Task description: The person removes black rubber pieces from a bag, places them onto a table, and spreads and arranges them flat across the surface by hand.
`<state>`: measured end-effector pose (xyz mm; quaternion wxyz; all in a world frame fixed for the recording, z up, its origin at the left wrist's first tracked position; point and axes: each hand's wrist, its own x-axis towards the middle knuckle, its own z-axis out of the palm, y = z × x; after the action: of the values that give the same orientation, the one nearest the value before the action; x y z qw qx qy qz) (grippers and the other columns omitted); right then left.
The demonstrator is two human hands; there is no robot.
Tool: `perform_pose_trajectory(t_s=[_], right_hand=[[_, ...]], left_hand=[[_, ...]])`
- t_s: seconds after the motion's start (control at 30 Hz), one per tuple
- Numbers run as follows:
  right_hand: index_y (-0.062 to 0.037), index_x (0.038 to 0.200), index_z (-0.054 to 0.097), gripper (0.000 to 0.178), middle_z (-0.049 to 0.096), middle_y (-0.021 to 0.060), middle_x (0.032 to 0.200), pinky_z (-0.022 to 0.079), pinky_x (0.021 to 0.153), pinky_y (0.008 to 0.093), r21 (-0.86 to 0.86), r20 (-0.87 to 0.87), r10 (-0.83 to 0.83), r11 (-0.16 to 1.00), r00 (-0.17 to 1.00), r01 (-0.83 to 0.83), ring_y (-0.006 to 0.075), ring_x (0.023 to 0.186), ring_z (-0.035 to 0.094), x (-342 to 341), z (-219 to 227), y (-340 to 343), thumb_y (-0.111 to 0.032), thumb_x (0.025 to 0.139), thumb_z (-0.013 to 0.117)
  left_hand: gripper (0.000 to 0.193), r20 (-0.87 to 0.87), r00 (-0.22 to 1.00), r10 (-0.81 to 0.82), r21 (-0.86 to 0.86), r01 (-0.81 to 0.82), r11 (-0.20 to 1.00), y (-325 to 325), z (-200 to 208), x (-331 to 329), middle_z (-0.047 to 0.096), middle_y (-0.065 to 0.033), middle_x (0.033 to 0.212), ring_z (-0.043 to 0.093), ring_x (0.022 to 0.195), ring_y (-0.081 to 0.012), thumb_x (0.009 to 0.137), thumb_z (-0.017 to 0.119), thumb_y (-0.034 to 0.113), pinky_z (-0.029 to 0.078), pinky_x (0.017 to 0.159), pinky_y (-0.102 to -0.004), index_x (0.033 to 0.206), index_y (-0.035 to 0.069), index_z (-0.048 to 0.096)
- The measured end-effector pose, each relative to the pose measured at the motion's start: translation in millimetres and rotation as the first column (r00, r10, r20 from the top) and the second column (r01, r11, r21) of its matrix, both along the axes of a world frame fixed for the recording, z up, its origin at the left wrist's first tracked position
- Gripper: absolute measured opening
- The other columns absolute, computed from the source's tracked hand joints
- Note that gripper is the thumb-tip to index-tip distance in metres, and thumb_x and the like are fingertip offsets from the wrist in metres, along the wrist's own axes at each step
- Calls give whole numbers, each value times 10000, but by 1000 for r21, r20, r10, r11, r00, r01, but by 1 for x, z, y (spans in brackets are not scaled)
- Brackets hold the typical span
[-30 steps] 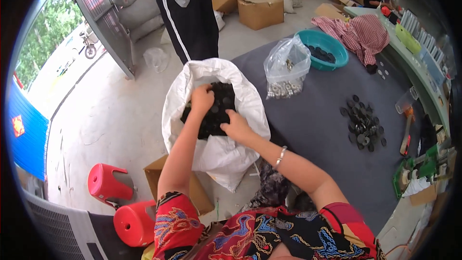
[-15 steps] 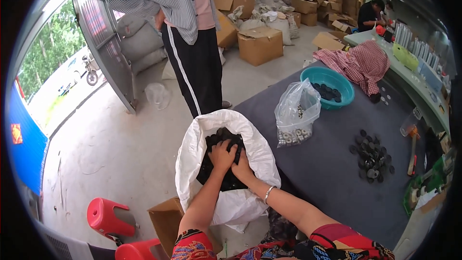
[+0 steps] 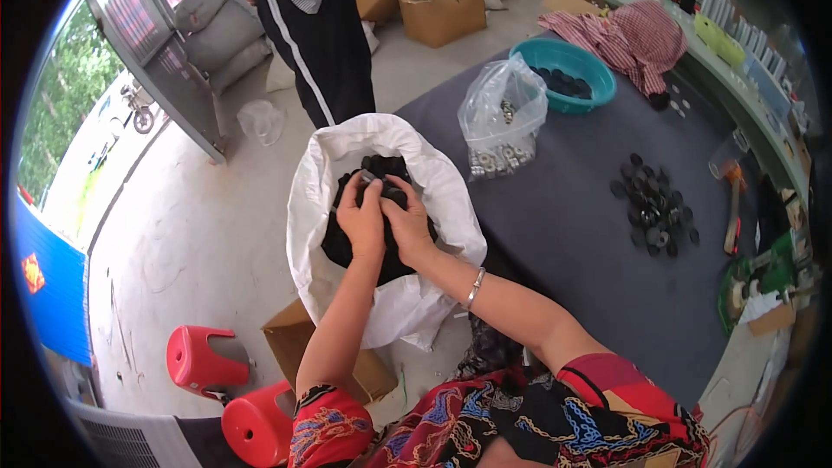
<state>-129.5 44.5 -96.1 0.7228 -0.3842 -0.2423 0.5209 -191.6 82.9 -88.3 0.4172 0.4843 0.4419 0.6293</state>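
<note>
A large white woven sack (image 3: 303,234) stands with its mouth rolled open in front of me, filled with small black round pieces (image 3: 386,165). Both my hands are over the sack's mouth, close together. My left hand (image 3: 362,221) curls its thumb and fingers around some of the black pieces, with a dark grey one showing at the fingertips. Facing it, my right hand (image 3: 409,224) has bent fingers closed on black pieces as well. How many pieces each hand has is hidden by the fingers. A metal bracelet (image 3: 475,288) circles my right wrist.
On the dark-covered table (image 3: 555,234) at right lie a pile of black discs (image 3: 654,208), a clear bag of metal parts (image 3: 503,121), a teal basin (image 3: 598,102) and a hammer (image 3: 735,208). Red stools (image 3: 204,360) and a cardboard box (image 3: 290,338) stand left. A person (image 3: 316,43) stands ahead.
My hands have risen out of the black pieces and drawn together, fingers now gathered around some of them. The view has tilted downward, so the surroundings sit higher.
</note>
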Motion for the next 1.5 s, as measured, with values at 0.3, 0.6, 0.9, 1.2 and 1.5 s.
perform_pose_trajectory(t_s=[0.3, 0.6, 0.9, 1.2, 1.5], right_hand=[[-71, 1283, 540, 499, 550, 95, 1253, 414, 987, 299, 283, 158, -309, 924, 938, 257, 187, 1147, 522, 64, 39, -47, -62, 800, 664], [-54, 1238, 570, 408, 601, 41, 1077, 502, 794, 255, 133, 152, -666, 746, 731, 652, 111, 944, 570, 263, 41, -153, -44, 837, 649], [-43, 1216, 595, 543, 549, 186, 1212, 422, 985, 365, 114, 819, -528, 535, 226, 837, 313, 1146, 525, 378, -10, -194, -51, 683, 701], [-192, 1385, 474, 720, 415, 213, 1385, 385, 1033, 433, 193, 976, -189, 539, -106, 820, 398, 1239, 422, 397, 4, -252, -176, 718, 746], [-205, 1397, 465, 502, 379, 79, 1495, 194, 1088, 643, -29, 875, 353, 721, -331, 693, 333, 1406, 271, 426, -13, -246, -449, 959, 435]], left_hand=[[325, -63, 985, -162, 217, 172, 961, -63, 71, 73, 663, -91, 977, 614, 842, -131, 855, 642, 78, 510, 770, -266, 1158, -38, 614], [308, 25, 840, -542, 274, 516, 811, -121, 26, 307, 668, -101, 986, 622, 901, -194, 804, 706, 129, 492, 830, -319, 1086, 12, 665], [373, -424, 748, -510, 67, 588, 806, -145, -25, 396, 670, -90, 1054, 604, 987, -288, 761, 682, 195, 481, 864, -378, 1120, 94, 672], [486, -754, 600, -267, 281, 662, 695, -135, -40, 368, 561, -94, 1281, 463, 1232, -326, 765, 677, 213, 368, 953, -534, 1231, 114, 579], [504, -930, 365, -40, 327, 872, 363, -160, -26, 370, 501, -115, 1373, 386, 1315, -377, 849, 627, 376, 260, 993, -705, 1288, 139, 556]])
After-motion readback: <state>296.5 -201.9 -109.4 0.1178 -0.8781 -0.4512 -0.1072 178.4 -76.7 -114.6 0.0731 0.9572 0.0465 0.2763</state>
